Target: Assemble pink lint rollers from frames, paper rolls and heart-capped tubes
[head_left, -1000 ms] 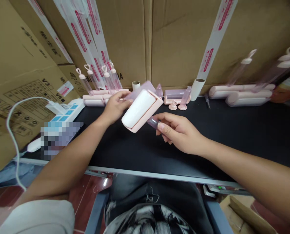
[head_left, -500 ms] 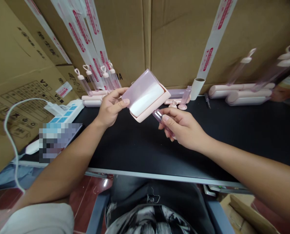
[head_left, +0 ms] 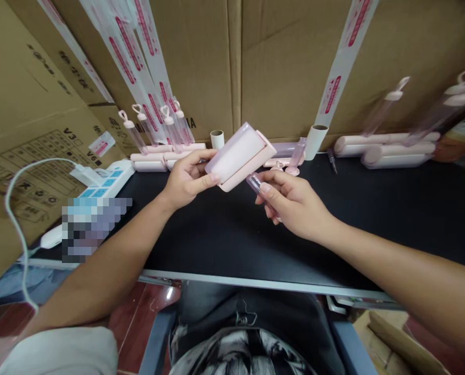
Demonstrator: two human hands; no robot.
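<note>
My left hand (head_left: 189, 179) grips a pink lint roller (head_left: 242, 159) by its left end, thumb in front. The roller has a translucent pink cover, a white roll and a pale pink strip along its lower side, and is held tilted above the table. My right hand (head_left: 290, 203) pinches a clear purplish tube-shaped handle (head_left: 254, 182) between thumb and fingers. The handle's tip is at the roller's lower right edge; I cannot tell whether they touch. Behind it on the table lie a translucent pink cover (head_left: 287, 150) and small pink loop-topped parts (head_left: 278, 167).
More lint rollers (head_left: 150, 161) with upright loop-ended handles stand at the back left, and others (head_left: 398, 156) at the back right. White paper cores (head_left: 317, 143) stand against the cardboard. A screwdriver-like tool (head_left: 332, 161) lies nearby. A power strip (head_left: 107, 179) with a white cable (head_left: 11, 208) is on the left.
My left hand has moved slightly right and turned the lint roller, so more of its white side faces me. A paper core behind it is now visible. The right hand has barely moved.
</note>
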